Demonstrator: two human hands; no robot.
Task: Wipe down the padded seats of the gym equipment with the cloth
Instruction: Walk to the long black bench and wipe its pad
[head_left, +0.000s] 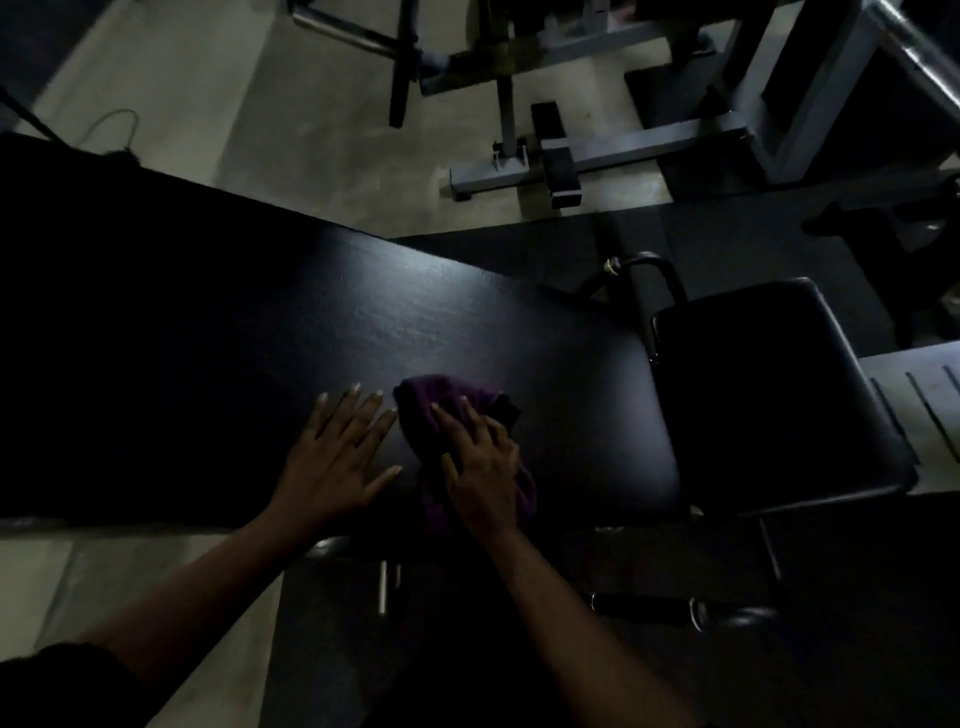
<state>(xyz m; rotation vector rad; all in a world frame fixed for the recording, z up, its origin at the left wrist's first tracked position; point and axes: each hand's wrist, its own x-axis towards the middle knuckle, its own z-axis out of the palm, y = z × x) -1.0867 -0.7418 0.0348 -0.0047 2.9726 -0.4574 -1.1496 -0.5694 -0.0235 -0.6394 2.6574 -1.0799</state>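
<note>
A long black padded bench pad (291, 332) runs across the view from the left to the middle. A smaller black seat pad (769, 395) adjoins it on the right. A crumpled purple cloth (447, 395) lies on the long pad near its front edge. My right hand (480, 467) presses down on the cloth with its fingers spread over it. Just left of the cloth, my left hand (337, 457) rests flat on the pad, fingers straight and spread.
Grey steel machine frames (597, 156) stand on the pale floor beyond the bench. A chrome bar (914, 52) crosses the top right corner. A black handle (644, 605) juts out under the seat. Dark rubber matting (727, 244) covers the floor on the right.
</note>
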